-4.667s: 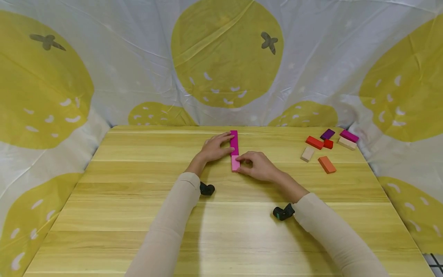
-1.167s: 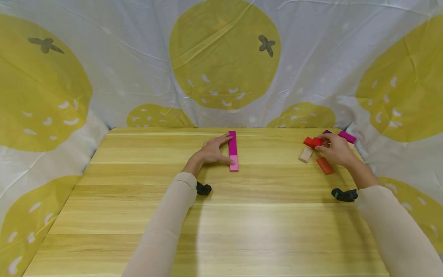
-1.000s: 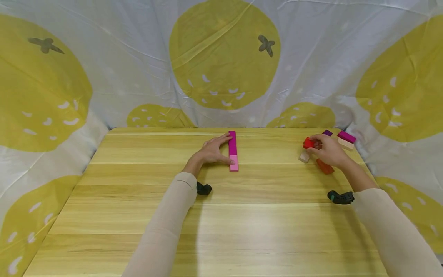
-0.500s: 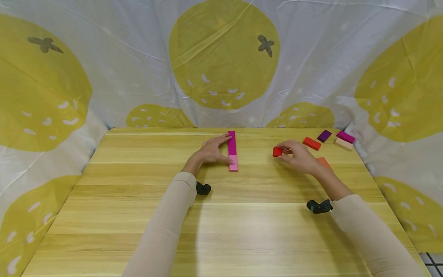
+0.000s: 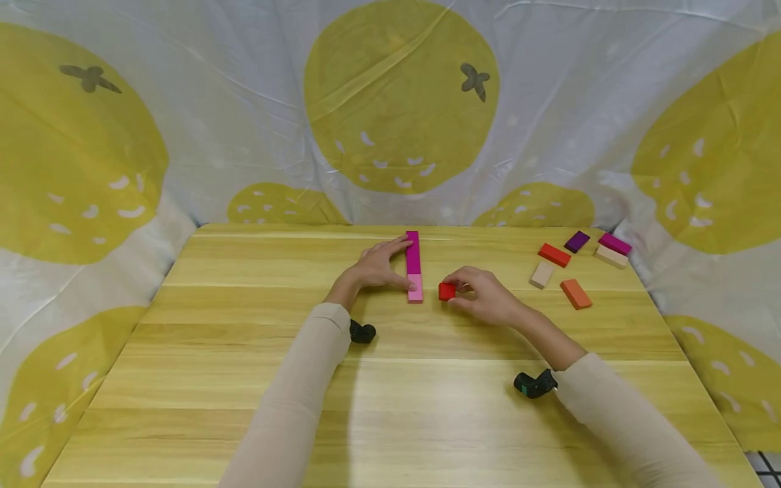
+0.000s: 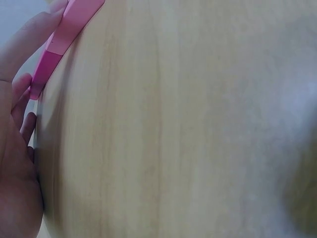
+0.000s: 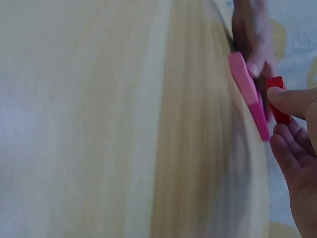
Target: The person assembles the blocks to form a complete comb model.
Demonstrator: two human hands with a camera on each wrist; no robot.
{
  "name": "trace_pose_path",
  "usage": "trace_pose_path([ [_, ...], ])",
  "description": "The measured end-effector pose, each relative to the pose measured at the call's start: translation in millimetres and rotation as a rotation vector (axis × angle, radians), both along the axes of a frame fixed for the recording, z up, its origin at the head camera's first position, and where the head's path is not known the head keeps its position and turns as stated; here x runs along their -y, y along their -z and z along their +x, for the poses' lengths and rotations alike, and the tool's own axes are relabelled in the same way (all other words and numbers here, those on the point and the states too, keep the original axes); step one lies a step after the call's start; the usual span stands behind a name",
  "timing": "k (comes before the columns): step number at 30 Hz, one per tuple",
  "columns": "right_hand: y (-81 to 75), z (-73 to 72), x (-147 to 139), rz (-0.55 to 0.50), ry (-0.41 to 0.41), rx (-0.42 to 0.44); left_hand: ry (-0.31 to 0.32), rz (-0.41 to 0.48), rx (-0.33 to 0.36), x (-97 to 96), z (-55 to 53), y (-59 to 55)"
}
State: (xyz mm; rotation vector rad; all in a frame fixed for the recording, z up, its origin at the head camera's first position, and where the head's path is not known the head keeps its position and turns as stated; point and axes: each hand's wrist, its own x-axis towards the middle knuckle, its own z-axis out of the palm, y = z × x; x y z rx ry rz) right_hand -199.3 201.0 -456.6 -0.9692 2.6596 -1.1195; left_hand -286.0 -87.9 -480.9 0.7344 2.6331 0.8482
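A magenta block (image 5: 413,257) and a shorter pink block (image 5: 415,295) lie end to end in a straight line at the table's far middle. My left hand (image 5: 377,267) rests against their left side, fingers spread, fingertips at the magenta block and thumb on the pink one. Just right of the pink block, my right hand (image 5: 486,297) pinches a small red block (image 5: 447,292) between thumb and fingers. The right wrist view shows this red block (image 7: 282,114) apart from the pink block (image 7: 241,74).
At the far right of the wooden table (image 5: 390,407) lie several loose blocks: a longer red block (image 5: 554,255), a purple block (image 5: 576,242), a second magenta block (image 5: 615,243), two beige blocks (image 5: 542,274) and an orange block (image 5: 576,294). A patterned cloth (image 5: 256,122) hangs behind.
My right hand has left the pink block, picked up the small red block from the right-hand group, and carried it left. My left thumb has shifted down onto the pink block.
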Motion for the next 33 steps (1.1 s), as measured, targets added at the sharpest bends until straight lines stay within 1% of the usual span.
trace_pose_path([
  [4, 4.3, 4.3, 17, 0.000, -0.047, -0.001, -0.007, -0.007, -0.001, 0.0, 0.3, 0.1],
  [9, 10.3, 6.3, 31, 0.011, -0.091, -0.009, -0.010, 0.000, -0.003, 1.2, 0.9, -0.8],
  [17, 16.0, 6.8, 44, 0.029, -0.141, -0.098, -0.009, 0.007, -0.006, 1.4, 1.6, -3.1],
  [23, 20.2, 7.4, 48, 0.070, -0.126, -0.141, -0.007, 0.008, -0.001, 0.0, 2.0, -4.0],
  [26, 21.5, 7.9, 49, 0.067, -0.124, -0.150, -0.011, 0.000, 0.002, -0.1, 1.8, -2.7],
  [29, 20.6, 9.6, 47, 0.047, -0.115, -0.145, -0.013, -0.002, 0.003, -1.2, 1.5, -2.2],
  [33, 21.4, 13.5, 43, 0.049, -0.106, -0.127, -0.008, -0.008, -0.003, -0.9, 3.1, -0.9],
])
